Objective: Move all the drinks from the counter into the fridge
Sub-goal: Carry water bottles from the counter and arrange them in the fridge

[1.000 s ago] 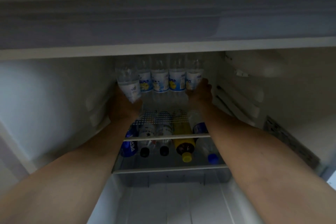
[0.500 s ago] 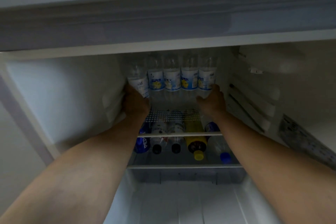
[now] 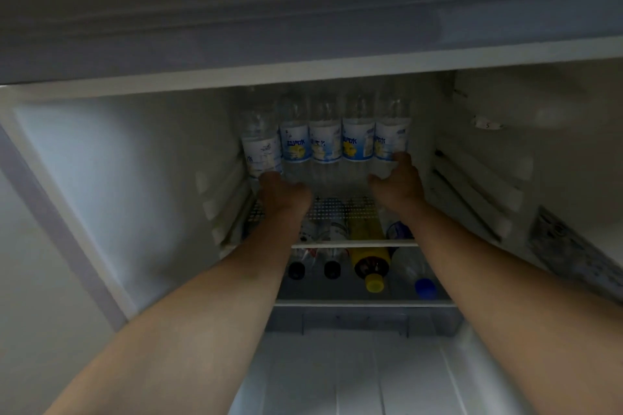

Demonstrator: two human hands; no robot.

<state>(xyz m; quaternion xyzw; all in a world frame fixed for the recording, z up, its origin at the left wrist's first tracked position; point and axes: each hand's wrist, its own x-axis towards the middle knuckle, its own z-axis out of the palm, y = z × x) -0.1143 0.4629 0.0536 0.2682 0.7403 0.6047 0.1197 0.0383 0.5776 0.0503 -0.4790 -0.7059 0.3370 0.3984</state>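
Gripping the leftmost water bottle [image 3: 261, 148] low on its body, my left hand [image 3: 283, 194] reaches deep into the fridge [image 3: 111, 178]. Five labelled bottles stand in a row at the back of the upper shelf [image 3: 340, 209]. At the row's right end, my right hand [image 3: 397, 184] curls its grip around the rightmost water bottle [image 3: 392, 135]. Below, on the lower shelf [image 3: 364, 302], more drinks lie on their sides, among them a yellow bottle [image 3: 369, 253].

Dim, even light lay over what you saw; a plain pale wall [image 3: 30, 296] stood well left of your left hand [image 3: 285, 195], in shadow.
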